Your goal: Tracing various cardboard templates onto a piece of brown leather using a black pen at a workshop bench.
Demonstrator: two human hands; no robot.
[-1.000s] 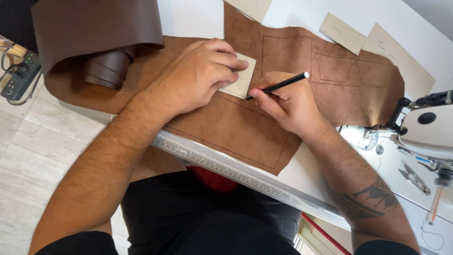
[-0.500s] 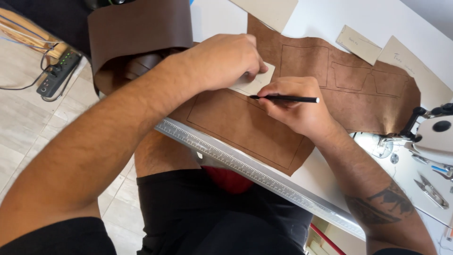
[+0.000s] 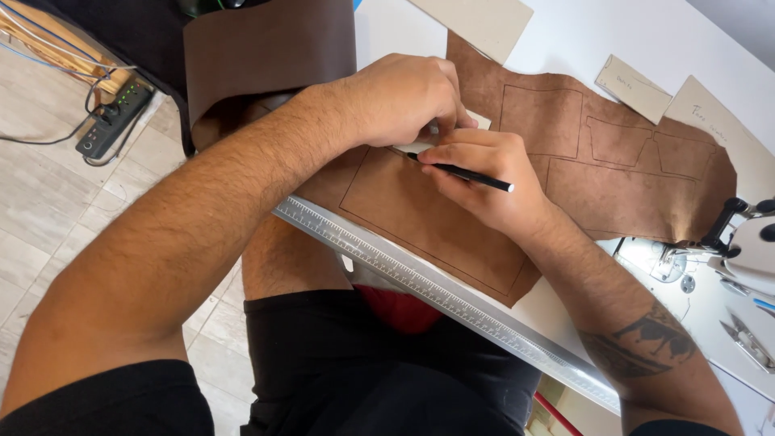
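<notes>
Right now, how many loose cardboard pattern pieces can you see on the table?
4: one at the top edge, two at the upper right, and one mostly hidden under the left hand. More may be hidden.

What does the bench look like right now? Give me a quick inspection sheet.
Surface: white table.
Job's things: brown leather with traced outlines; small card template; black pen.
Clutter: metal ruler along the edge; card pieces; sewing machine.
Grippers: left hand presses the template; right hand holds the pen.
Cables: power strip with leads on the floor.
Surroundings: tiled floor.
</notes>
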